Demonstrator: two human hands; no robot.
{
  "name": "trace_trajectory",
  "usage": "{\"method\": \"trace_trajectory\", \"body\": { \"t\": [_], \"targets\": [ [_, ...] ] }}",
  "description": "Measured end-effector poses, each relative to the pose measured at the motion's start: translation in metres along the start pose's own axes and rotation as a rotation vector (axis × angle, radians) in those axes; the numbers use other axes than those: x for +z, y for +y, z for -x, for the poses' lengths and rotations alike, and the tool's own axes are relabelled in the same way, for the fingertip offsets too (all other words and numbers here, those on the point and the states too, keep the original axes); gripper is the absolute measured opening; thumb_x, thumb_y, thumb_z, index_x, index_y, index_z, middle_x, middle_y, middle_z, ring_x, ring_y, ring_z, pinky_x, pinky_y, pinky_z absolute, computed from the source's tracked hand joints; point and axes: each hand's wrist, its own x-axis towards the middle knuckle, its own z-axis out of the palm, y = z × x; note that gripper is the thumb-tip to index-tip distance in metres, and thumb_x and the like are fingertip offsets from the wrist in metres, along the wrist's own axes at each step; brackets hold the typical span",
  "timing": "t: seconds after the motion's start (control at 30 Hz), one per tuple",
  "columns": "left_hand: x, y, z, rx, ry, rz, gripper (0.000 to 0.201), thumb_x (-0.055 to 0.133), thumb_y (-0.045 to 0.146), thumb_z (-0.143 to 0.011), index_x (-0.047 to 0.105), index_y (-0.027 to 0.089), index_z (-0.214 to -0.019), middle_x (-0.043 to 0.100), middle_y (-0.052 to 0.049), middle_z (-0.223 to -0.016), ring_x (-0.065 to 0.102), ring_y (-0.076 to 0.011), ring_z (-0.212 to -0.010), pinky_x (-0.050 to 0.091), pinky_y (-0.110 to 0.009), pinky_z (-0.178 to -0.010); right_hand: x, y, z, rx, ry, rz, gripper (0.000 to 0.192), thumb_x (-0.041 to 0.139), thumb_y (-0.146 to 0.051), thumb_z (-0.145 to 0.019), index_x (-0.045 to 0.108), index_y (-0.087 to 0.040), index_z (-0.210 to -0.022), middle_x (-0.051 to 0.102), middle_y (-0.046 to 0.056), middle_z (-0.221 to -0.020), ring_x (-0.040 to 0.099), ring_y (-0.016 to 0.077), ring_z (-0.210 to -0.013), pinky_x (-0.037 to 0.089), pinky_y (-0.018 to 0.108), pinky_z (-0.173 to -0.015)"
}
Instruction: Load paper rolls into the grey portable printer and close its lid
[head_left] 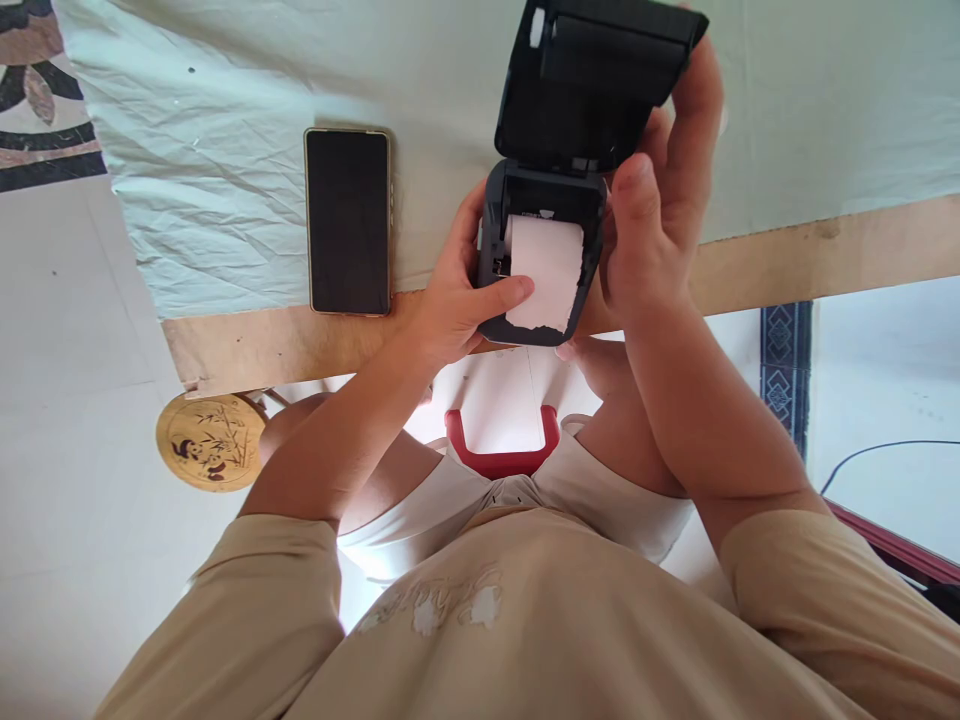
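The black rectangular phone [348, 220] lies on the light-green cloth-covered wooden counter [840, 240], near its front edge. Right of it, over that edge, is the dark plastic box-shaped device [556, 190], a white paper roll [547, 260] inside, its black plastic hinged lid [577, 95] behind. Before the counter's left corner, on the white floor [82, 430], stands the round wooden stool [196, 418].

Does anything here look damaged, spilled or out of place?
The white paper in the open black device has a ragged end, as if torn by hand. The pale green cloth looks a little untidy: it is wrinkled on the left and leaves the wooden edge bare. No spill shows.
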Motion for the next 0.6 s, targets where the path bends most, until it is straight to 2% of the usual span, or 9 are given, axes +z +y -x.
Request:
{"method": "trace_trajectory", "body": {
  "t": [0.1,0.17,0.33,0.47,0.6],
  "targets": [
    [-0.0018,-0.0004,-0.0005,0.019,-0.013,-0.020,0.070,0.069,0.014,-0.059,0.043,0.033,-0.122,0.063,0.000,-0.098,0.060,-0.0180,-0.098,0.051,-0.027,-0.079,0.0036,0.0055,0.0010,-0.114,0.052,-0.168,0.044,0.033,-0.055,-0.077,0.031,-0.039,-0.118,0.044,-0.005,-0.117,0.051,0.0159,-0.103,0.049,0.030,-0.076],
    [-0.0034,-0.0007,-0.0014,0.033,-0.023,-0.021,0.070,0.068,0.014,-0.060,0.042,0.032,-0.122,0.063,0.000,-0.096,0.061,-0.0177,-0.096,0.051,-0.027,-0.079,0.0035,0.0068,0.0030,-0.123,0.032,-0.172,0.043,0.038,-0.052,-0.076,0.035,-0.038,-0.117,0.045,-0.003,-0.111,0.053,0.0142,-0.093,0.049,0.029,-0.073],
    [-0.0048,-0.0009,-0.0033,0.057,-0.032,0.001,0.064,0.065,0.013,-0.062,0.044,0.029,-0.120,0.063,0.000,-0.098,0.061,-0.0173,-0.095,0.050,-0.028,-0.081,0.0015,0.0062,0.0082,-0.099,-0.055,-0.189,0.048,0.040,-0.049,-0.070,0.034,-0.037,-0.116,0.044,-0.003,-0.113,0.052,0.0155,-0.091,0.051,0.031,-0.069],
    [-0.0040,-0.0009,-0.0031,0.035,0.000,0.028,0.061,0.065,0.012,-0.063,0.046,0.029,-0.118,0.063,0.001,-0.096,0.061,-0.0172,-0.095,0.050,-0.027,-0.081,0.0027,0.0094,0.0088,-0.098,-0.058,-0.177,0.049,0.039,-0.049,-0.066,0.033,-0.037,-0.113,0.044,-0.003,-0.112,0.051,0.0152,-0.086,0.050,0.031,-0.065],
    [-0.0030,-0.0003,-0.0027,0.050,-0.015,0.060,0.059,0.065,0.011,-0.063,0.048,0.029,-0.116,0.064,0.001,-0.095,0.061,-0.0173,-0.095,0.051,-0.027,-0.080,0.0012,0.0116,0.0080,-0.101,-0.080,-0.080,0.049,0.035,-0.050,-0.068,0.028,-0.039,-0.116,0.041,-0.003,-0.118,0.050,0.0170,-0.098,0.050,0.031,-0.067]
  ]
}}
